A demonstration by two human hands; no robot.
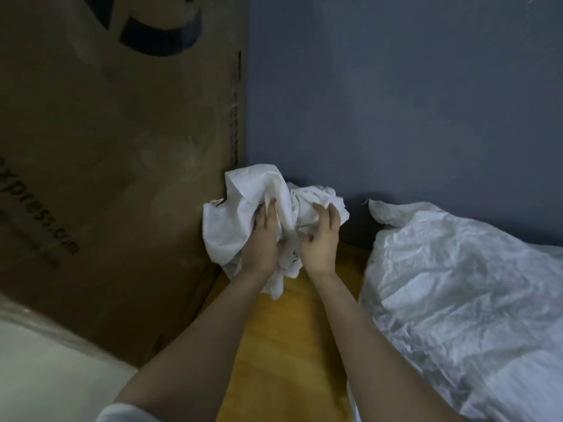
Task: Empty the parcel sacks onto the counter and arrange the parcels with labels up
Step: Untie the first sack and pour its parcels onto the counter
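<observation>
A crumpled white woven sack [253, 190] is bunched up in the corner where the cardboard box meets the blue wall. My left hand [263, 239] presses into its left side with fingers pushed into the fabric. My right hand [321, 239] grips the folds on its right side with curled fingers. A second, larger white sack [457, 287] lies spread out on the right of the wooden counter [283, 345]. No parcels show.
A tall brown cardboard box [122, 162] with dark printed lettering stands against the counter's left edge. A blue-grey wall [396, 102] closes off the back. A pale plastic-wrapped item [39, 376] sits at the lower left.
</observation>
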